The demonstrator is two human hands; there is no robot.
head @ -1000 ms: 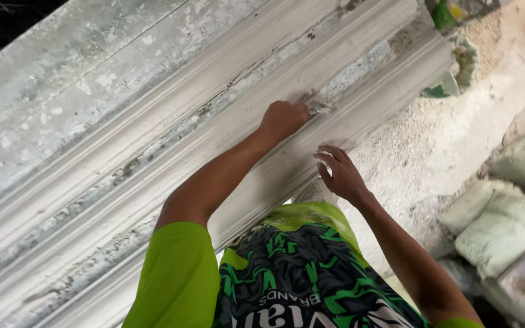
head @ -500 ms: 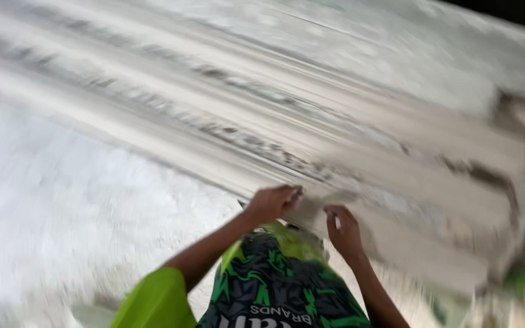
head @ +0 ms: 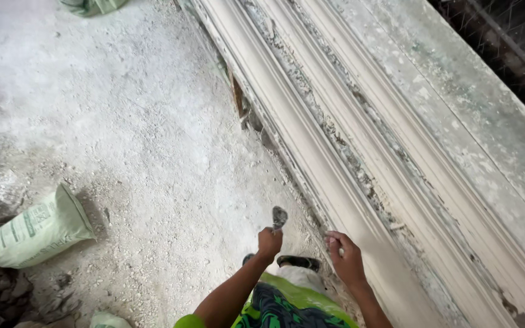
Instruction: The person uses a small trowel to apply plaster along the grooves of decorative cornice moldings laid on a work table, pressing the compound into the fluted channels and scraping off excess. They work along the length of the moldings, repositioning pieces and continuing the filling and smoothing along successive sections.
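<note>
Gripping a grey rag (head: 279, 217), the left hand (head: 269, 242) stays clenched; right hand (head: 347, 260) fingers curl against the moulding (head: 311, 152).

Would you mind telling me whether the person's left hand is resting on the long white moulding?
No, the left hand is raised over the dusty floor, gripping a small grey rag, clear of the long white moulding.

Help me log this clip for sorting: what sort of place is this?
Probably a plaster-moulding workshop or casting yard. A long white moulded cornice lies on a plaster-crusted bench, the floor is covered in white dust, and a green sack lies on it. The left hand holds a small grey wad; the right hand touches the moulding's edge.
</note>
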